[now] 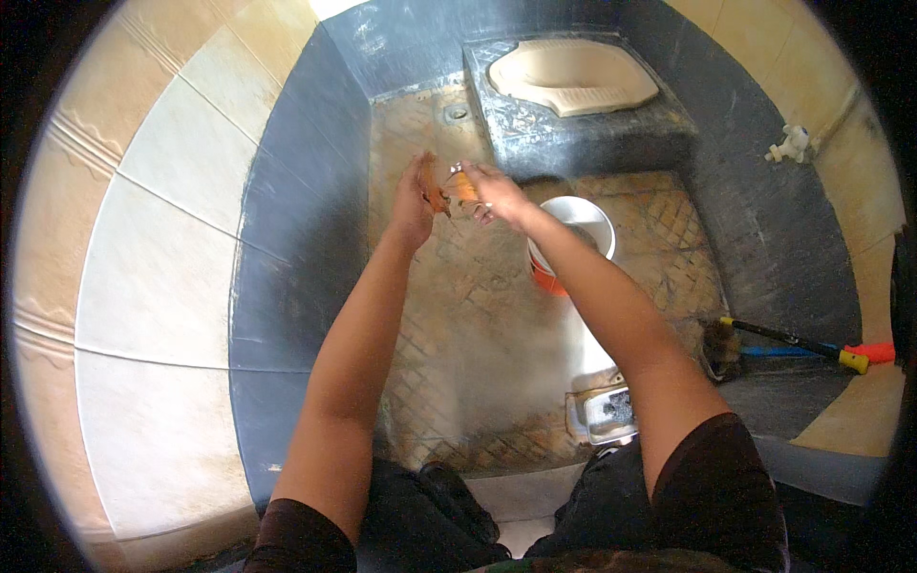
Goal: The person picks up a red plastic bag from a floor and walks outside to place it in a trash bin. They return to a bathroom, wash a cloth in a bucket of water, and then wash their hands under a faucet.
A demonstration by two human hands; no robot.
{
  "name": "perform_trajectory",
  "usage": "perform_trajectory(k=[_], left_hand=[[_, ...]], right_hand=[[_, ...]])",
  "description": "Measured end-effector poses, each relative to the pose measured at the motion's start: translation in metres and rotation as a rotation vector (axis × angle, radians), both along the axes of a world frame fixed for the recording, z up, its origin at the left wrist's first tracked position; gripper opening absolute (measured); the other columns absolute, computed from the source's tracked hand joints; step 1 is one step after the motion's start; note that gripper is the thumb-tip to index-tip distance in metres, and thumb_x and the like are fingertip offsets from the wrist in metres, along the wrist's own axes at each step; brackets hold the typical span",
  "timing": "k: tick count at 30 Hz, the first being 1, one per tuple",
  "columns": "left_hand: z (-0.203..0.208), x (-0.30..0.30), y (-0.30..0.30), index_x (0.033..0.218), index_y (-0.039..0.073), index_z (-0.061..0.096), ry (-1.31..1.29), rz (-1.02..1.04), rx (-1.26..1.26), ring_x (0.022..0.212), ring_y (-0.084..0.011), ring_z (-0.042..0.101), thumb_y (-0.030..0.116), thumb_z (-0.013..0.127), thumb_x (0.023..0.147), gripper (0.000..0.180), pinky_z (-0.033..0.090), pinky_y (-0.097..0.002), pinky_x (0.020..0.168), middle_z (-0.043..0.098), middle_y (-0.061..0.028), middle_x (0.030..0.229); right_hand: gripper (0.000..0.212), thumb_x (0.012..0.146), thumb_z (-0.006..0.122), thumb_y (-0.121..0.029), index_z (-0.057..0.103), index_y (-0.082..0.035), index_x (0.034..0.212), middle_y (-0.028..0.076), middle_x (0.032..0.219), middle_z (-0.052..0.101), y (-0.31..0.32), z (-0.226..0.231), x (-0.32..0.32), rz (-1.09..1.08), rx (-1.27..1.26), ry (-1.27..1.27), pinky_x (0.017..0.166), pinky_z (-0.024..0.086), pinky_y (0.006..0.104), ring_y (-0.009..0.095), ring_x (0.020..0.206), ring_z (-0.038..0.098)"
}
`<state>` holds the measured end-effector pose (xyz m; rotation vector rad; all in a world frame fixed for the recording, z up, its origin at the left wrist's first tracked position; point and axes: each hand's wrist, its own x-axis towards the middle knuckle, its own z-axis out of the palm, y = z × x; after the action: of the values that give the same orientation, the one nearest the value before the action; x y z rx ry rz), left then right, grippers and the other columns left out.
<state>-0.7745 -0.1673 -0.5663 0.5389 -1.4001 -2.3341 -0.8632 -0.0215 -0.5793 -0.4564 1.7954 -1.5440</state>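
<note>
Both my arms reach forward over the tiled floor, with the hands close together in the middle. My left hand is closed on a ragged orange-brown piece, whose kind I cannot make out. Just right of it, my right hand has its fingers bent round a brighter orange piece, also too blurred to name. A narrow gap shows between the two hands. Beside and below my right wrist stands a white bucket with an orange-red lower side; my forearm hides part of it.
A cream squat toilet sits on a raised dark step at the back. A floor drain lies far left of it. Right are a white tap and a yellow-and-black-handled brush. A white tray sits near my feet.
</note>
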Motion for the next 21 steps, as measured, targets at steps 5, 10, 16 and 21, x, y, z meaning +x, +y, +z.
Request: perform_trajectory(k=[5, 10, 16, 21], left_hand=[[-0.006, 0.000, -0.029, 0.125, 0.005, 0.057, -0.063, -0.066, -0.302, 0.078, -0.0164, 0.064, 0.015, 0.063, 0.094, 0.032, 0.049, -0.0290, 0.064, 0.064, -0.0097, 0.101], [0.026, 0.000, 0.004, 0.125, 0.007, 0.060, -0.244, -0.061, -0.472, 0.084, -0.0165, 0.067, 0.015, 0.061, 0.094, 0.032, 0.051, -0.0283, 0.068, 0.068, -0.0073, 0.103], [0.022, 0.003, -0.035, 0.127, 0.007, 0.058, -0.091, 0.060, -0.366, 0.098, -0.0153, 0.065, 0.025, 0.059, 0.097, 0.035, 0.051, -0.0333, 0.079, 0.067, -0.0053, 0.111], [0.016, 0.000, -0.016, 0.124, 0.006, 0.055, -0.089, 0.009, -0.099, 0.102, -0.0182, 0.063, 0.020, 0.061, 0.095, 0.033, 0.052, -0.0350, 0.084, 0.060, -0.0075, 0.122]], right_hand=[[0.055, 0.096, 0.061, -0.049, 0.053, -0.015, 0.137, 0.009, 0.119, 0.063, 0.020, 0.013, -0.018, 0.148, -0.070, 0.242, 0.092, 0.049, 0.0395, 0.021, 0.109, 0.059], [0.042, 0.095, 0.069, -0.025, 0.061, -0.003, 0.130, 0.009, 0.125, 0.064, 0.033, -0.005, -0.027, 0.238, -0.188, 0.346, 0.101, 0.043, 0.0336, 0.019, 0.114, 0.057], [0.033, 0.104, 0.055, -0.024, 0.063, -0.002, 0.127, 0.007, 0.114, 0.069, 0.030, 0.019, -0.024, 0.143, -0.178, 0.259, 0.096, 0.048, 0.0303, 0.015, 0.105, 0.061], [0.039, 0.103, 0.055, -0.027, 0.061, 0.000, 0.129, 0.010, 0.119, 0.067, 0.029, -0.006, -0.051, 0.043, -0.232, 0.248, 0.098, 0.047, 0.0293, 0.017, 0.106, 0.062]])
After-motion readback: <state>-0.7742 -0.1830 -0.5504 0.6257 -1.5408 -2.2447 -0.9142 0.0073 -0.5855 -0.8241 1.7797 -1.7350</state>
